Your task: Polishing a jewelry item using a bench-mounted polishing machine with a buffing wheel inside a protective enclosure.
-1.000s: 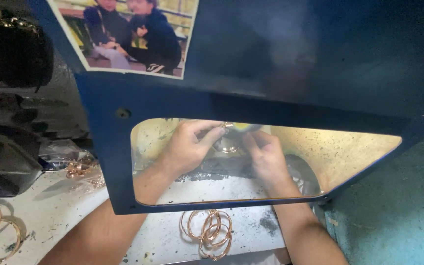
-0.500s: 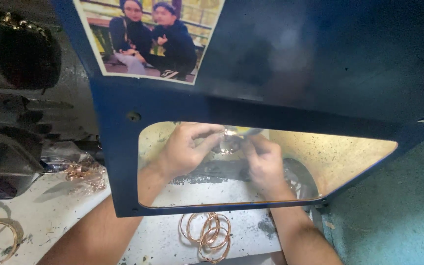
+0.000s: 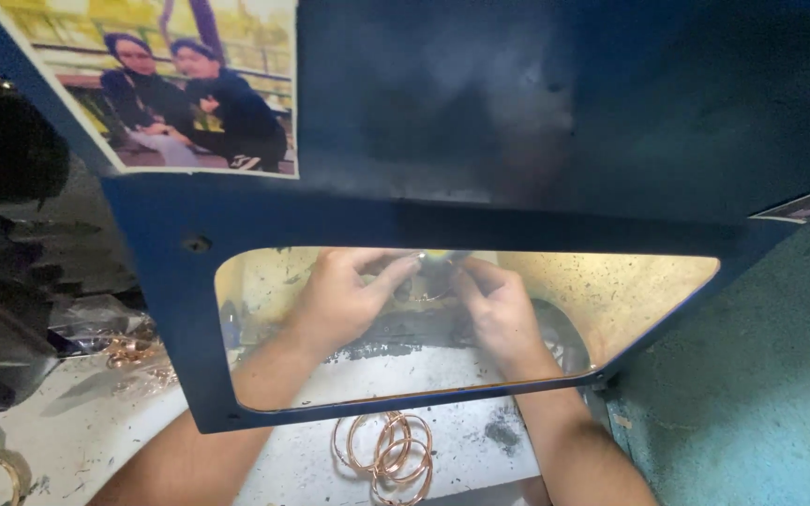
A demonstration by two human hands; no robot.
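The fingers (image 3: 396,272) of the left hand (image 3: 344,300) and those of the right hand (image 3: 494,309) were pinched together on a small thin ring (image 3: 428,286), held between both hands behind the yellowish window (image 3: 630,290) of a blue guard (image 3: 517,122); the ring itself was blurred. Both forearms reached up from below, wrists slightly bent inward. On the pale, dusty counter (image 3: 283,468) just beneath lay a pile of copper-coloured bangles (image 3: 388,452), with more bangles (image 3: 128,351) to the left. A photograph (image 3: 189,84) was stuck to the guard. A teal wall (image 3: 761,403) stood to the right.
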